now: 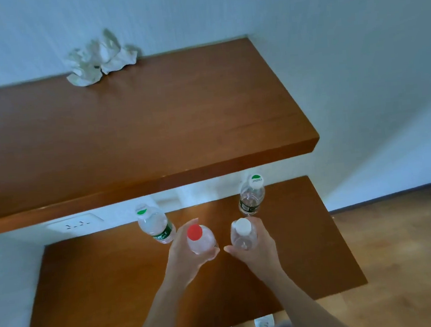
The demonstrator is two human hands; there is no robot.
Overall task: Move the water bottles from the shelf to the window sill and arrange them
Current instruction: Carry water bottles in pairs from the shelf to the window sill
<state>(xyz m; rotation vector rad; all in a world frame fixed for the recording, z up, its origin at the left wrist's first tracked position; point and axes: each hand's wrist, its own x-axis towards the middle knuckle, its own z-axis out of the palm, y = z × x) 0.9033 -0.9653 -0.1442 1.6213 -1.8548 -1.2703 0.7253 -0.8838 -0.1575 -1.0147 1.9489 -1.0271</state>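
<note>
Lower brown wooden shelf (103, 290), head view: left hand (183, 254) grips a clear red-capped plastic bottle (199, 239) and right hand (258, 248) grips a clear white-capped plastic bottle (243, 235), both mid-shelf, well in from the front edge. Left green-labelled bottle (156, 224) and right green-labelled bottle (251, 196) stand just behind, near the wall, under the upper brown shelf (153, 116) overhang; bare board lies left and front.

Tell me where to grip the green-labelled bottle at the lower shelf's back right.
Grip the green-labelled bottle round its clear middle, from the right side: it stands upright, the upper shelf hangs close over its cap, and the right hand fills the front.
</note>
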